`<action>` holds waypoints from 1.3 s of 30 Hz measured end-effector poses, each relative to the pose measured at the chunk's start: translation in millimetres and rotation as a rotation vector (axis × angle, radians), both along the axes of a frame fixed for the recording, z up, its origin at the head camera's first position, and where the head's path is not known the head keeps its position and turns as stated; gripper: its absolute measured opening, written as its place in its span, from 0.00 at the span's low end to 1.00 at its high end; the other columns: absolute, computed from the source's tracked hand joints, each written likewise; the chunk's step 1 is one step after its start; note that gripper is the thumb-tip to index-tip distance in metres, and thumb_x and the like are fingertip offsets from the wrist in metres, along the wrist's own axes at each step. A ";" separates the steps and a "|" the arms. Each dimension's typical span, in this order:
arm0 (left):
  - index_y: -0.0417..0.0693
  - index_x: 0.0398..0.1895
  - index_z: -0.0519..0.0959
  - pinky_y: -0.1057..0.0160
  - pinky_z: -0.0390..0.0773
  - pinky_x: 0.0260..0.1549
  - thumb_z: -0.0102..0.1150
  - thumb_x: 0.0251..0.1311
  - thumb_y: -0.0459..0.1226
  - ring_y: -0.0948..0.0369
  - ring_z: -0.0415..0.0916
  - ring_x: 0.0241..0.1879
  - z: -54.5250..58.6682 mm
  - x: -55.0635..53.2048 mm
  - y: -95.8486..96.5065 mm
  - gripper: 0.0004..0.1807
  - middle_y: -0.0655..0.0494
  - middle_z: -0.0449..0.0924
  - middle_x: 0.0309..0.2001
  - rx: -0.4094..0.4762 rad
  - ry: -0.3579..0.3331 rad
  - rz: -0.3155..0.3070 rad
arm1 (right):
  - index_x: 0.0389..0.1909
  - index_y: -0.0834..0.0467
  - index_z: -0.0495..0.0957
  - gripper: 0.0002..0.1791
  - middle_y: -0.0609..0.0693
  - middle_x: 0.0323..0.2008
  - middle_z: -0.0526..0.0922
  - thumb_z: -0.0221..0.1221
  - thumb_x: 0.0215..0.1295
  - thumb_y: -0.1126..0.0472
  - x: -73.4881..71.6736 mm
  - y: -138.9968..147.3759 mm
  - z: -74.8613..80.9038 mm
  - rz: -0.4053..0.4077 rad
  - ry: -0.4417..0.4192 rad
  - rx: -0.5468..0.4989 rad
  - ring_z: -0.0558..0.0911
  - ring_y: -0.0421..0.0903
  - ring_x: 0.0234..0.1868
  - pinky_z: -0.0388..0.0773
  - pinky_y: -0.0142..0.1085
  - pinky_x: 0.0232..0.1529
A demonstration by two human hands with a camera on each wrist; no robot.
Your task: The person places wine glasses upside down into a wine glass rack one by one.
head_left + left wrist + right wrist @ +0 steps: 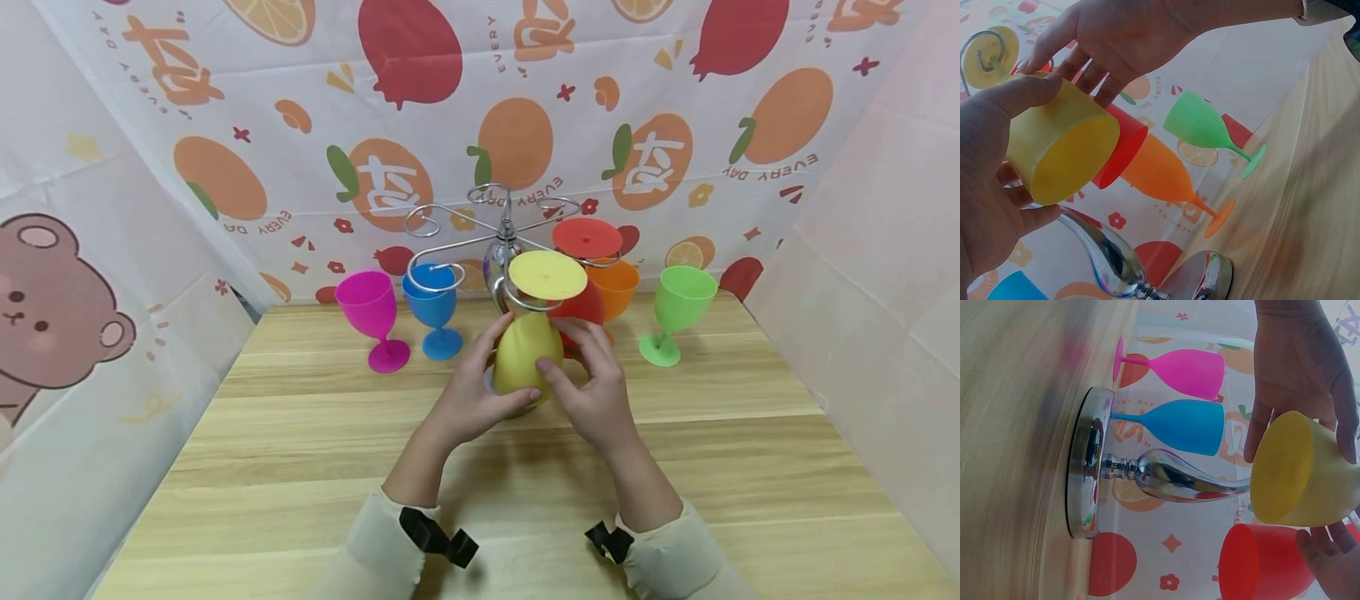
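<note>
A yellow plastic goblet (522,358) hangs upside down from a ring of the chrome rack (507,227), its flat foot above the wire. My left hand (474,393) holds the bowl from the left, thumb across its near side. On the other side, my right hand (597,393) grips the same bowl between thumb and fingers. In the left wrist view the yellow goblet's open mouth (1075,159) faces down, with nothing inside it. Close behind, a red goblet (587,239) hangs inverted from the neighbouring ring, its bowl partly hidden by my right hand.
Upright on the wooden table (300,467) stand a magenta goblet (367,304) and a blue goblet (431,302) at left. An orange goblet (617,286) and a green goblet (682,298) stand at right. The rack's round chrome base (1088,465) sits under the hands. A fruit-print cloth hangs behind.
</note>
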State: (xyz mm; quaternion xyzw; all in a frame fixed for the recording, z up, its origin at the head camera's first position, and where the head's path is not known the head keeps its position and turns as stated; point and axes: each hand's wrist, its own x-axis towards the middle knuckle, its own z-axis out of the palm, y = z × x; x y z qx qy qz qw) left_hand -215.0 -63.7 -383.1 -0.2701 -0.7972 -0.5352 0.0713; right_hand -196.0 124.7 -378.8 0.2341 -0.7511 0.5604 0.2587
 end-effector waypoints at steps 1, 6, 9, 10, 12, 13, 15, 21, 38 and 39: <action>0.64 0.76 0.53 0.45 0.70 0.63 0.76 0.49 0.43 0.59 0.63 0.68 0.1 0.1 -0.1 0.53 0.62 0.61 0.71 0.000 0.001 -0.001 | 0.63 0.54 0.75 0.27 0.48 0.60 0.73 0.65 0.62 0.66 0.0 0.0 -0.2 -0.001 0.000 0.001 0.73 0.44 0.59 0.78 0.33 0.56; 0.65 0.76 0.53 0.47 0.71 0.63 0.76 0.50 0.43 0.59 0.63 0.68 0.9 1.1 -0.5 0.53 0.62 0.61 0.71 -0.008 0.003 0.005 | 0.62 0.54 0.75 0.27 0.48 0.60 0.73 0.65 0.62 0.66 -0.1 -0.1 -0.8 -0.006 0.004 0.007 0.73 0.44 0.59 0.78 0.33 0.56; 0.65 0.76 0.53 0.47 0.71 0.63 0.75 0.50 0.43 0.58 0.63 0.68 0.9 1.7 -0.4 0.53 0.61 0.62 0.71 -0.014 0.004 0.010 | 0.63 0.54 0.75 0.27 0.48 0.60 0.73 0.65 0.62 0.66 -0.2 -0.2 -1.2 -0.006 0.009 0.010 0.73 0.44 0.59 0.79 0.33 0.56; 0.64 0.76 0.53 0.47 0.71 0.63 0.75 0.50 0.43 0.58 0.63 0.68 1.0 1.8 -0.2 0.52 0.61 0.62 0.71 -0.015 0.005 0.010 | 0.63 0.54 0.75 0.27 0.48 0.60 0.73 0.65 0.62 0.66 -0.1 -0.1 -1.5 -0.006 0.011 0.010 0.73 0.44 0.59 0.79 0.33 0.56; 0.64 0.76 0.53 0.47 0.71 0.63 0.75 0.50 0.43 0.58 0.64 0.68 1.0 2.0 0.0 0.52 0.61 0.62 0.71 -0.016 0.008 0.011 | 0.63 0.54 0.75 0.27 0.48 0.60 0.73 0.65 0.62 0.66 0.2 0.0 -1.6 -0.005 0.013 0.009 0.73 0.44 0.59 0.78 0.32 0.56; 0.64 0.76 0.54 0.47 0.71 0.63 0.75 0.50 0.43 0.58 0.64 0.67 1.1 2.1 0.2 0.52 0.61 0.62 0.71 -0.015 0.010 0.010 | 0.63 0.54 0.75 0.27 0.48 0.60 0.73 0.65 0.62 0.66 0.3 0.1 -1.6 -0.005 0.014 0.009 0.73 0.44 0.59 0.78 0.32 0.56; 0.65 0.76 0.53 0.47 0.71 0.63 0.75 0.50 0.43 0.58 0.64 0.68 1.1 2.2 0.2 0.52 0.61 0.62 0.71 -0.016 0.013 0.009 | 0.63 0.54 0.75 0.27 0.48 0.60 0.73 0.65 0.62 0.66 0.8 0.1 -1.5 -0.006 0.013 0.009 0.73 0.44 0.59 0.78 0.31 0.56; 0.66 0.76 0.53 0.46 0.71 0.63 0.75 0.50 0.43 0.58 0.63 0.68 1.8 2.4 -0.1 0.53 0.62 0.61 0.71 -0.019 0.011 0.006 | 0.63 0.54 0.74 0.28 0.49 0.61 0.73 0.66 0.61 0.68 1.7 -0.2 0.3 -0.008 0.000 0.006 0.73 0.45 0.59 0.77 0.31 0.57; 0.56 0.76 0.55 0.42 0.67 0.66 0.50 0.70 0.56 0.53 0.63 0.69 -3.6 -6.8 -11.6 0.36 0.51 0.66 0.69 0.117 -0.013 0.007 | 0.61 0.58 0.75 0.25 0.51 0.56 0.77 0.65 0.61 0.65 4.2 1.3 23.3 -0.091 0.071 -0.046 0.76 0.46 0.57 0.82 0.42 0.53; 0.55 0.75 0.56 0.42 0.66 0.66 0.48 0.71 0.55 0.53 0.63 0.69 -4.7 -9.0 -13.2 0.34 0.50 0.66 0.69 0.130 -0.020 0.023 | 0.61 0.58 0.75 0.25 0.51 0.56 0.77 0.66 0.62 0.64 3.8 0.8 26.6 -0.116 0.075 -0.038 0.77 0.46 0.56 0.82 0.40 0.51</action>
